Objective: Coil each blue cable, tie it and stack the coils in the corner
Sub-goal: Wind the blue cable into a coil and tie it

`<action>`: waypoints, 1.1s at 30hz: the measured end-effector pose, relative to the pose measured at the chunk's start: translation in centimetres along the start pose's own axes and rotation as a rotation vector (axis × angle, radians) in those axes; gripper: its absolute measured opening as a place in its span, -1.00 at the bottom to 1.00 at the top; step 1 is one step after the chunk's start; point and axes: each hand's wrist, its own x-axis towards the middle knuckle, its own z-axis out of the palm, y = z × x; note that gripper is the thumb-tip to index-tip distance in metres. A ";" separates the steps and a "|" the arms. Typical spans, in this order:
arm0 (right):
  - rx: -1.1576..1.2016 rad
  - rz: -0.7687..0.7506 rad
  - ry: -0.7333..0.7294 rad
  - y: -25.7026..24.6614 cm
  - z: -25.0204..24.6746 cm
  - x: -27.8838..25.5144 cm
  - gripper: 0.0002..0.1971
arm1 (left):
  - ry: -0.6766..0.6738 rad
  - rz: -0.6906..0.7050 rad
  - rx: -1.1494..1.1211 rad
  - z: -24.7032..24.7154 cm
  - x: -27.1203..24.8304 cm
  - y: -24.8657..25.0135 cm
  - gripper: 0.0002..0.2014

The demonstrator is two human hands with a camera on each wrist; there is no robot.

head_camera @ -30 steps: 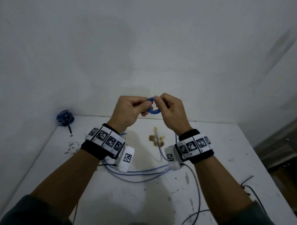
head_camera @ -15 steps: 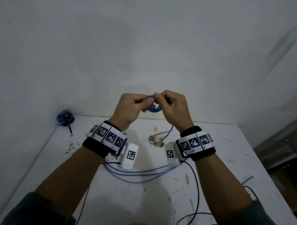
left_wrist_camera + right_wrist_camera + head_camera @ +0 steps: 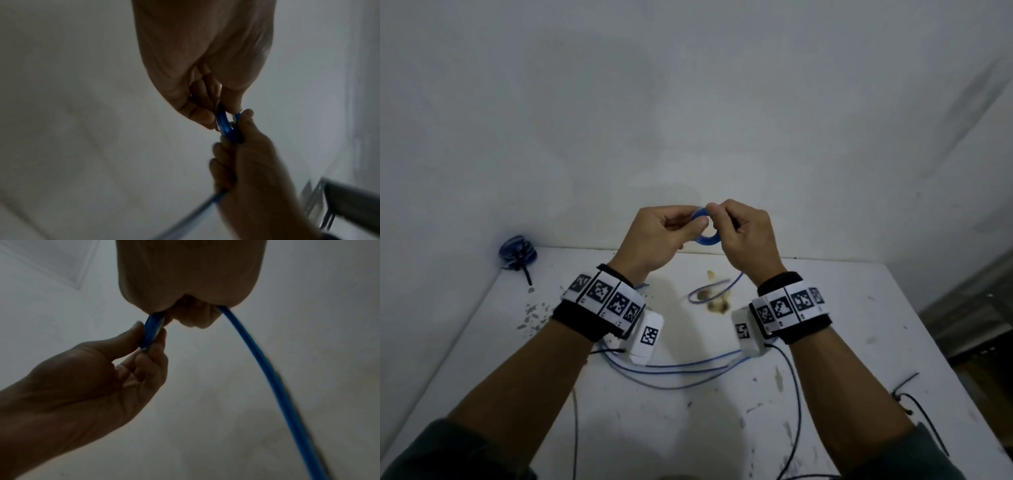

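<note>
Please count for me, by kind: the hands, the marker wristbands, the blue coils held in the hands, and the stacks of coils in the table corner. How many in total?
Hands: 2, the left hand and the right hand
Marker wristbands: 2, the left wristband and the right wristband
Held: 1 blue coil
In the corner: 1 stack of coils
Total: 6

Above the table (image 3: 825, 342), at centre, the left hand (image 3: 654, 236) and right hand (image 3: 746, 236) meet, the small coil (image 3: 707, 236) pinched between them. From it the cable (image 3: 709, 291) drops toward 6 o'clock onto the table. At 10 o'clock, the tied coils (image 3: 517, 251) sit in the corner. At 4 o'clock lie loose ties (image 3: 917, 404).
</note>
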 end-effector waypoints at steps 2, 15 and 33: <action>-0.047 -0.010 -0.092 0.0 -0.4 0.3 -0.70 | -0.007 0.028 0.042 -0.5 0.2 0.0 -0.88; 0.213 0.173 -0.007 -1.1 0.1 -0.3 -0.72 | 0.090 -0.115 -0.303 2.1 -1.4 -1.3 -0.73; -0.047 0.043 -0.119 0.3 -0.4 -0.4 -0.57 | -0.141 -0.125 -0.135 -0.3 0.1 0.3 -0.81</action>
